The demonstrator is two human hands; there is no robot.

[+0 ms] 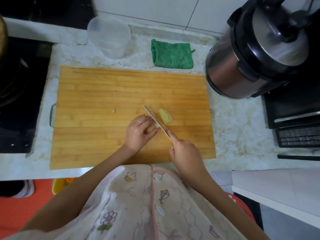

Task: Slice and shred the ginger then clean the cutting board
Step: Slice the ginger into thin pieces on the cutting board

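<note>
Right hand [186, 155]: my fingers are curled tight round the knife handle, which is almost wholly hidden in my fist; low centre-right of the frame.
Knife [155, 120]: blade runs diagonally up-left from my right hand, edge down on the ginger, its flat side against my left fingertips.
Left hand [138, 132]: fingers bent over the ginger, thumb pressing on its near side, so the piece is pinched in place; a ring shows on one finger.
Ginger [150, 129]: pale piece under my left hand, at centre frame, resting on the board left of the blade.
Cut slices [165, 116]: yellow pieces lying overlapped just right of the blade, touching it or nearly so.
Stray bit [113, 110]: small round scrap, well left of my left hand.
Cutting board [103, 90]: wooden, on the marble counter [233, 135]; metal handle [52, 115] at its left edge.
Green cloth [171, 55]: folded, on the counter just above the board's upper right part.
Clear container [109, 37]: translucent plastic tub, upper centre-left, beyond the board; contents cannot be determined.
Pressure cooker [256, 54]: upper right, lid on; interior hidden.
Yellow bin [58, 185]: lower left, below the counter edge; something orange shows at its top, not identifiable.
</note>
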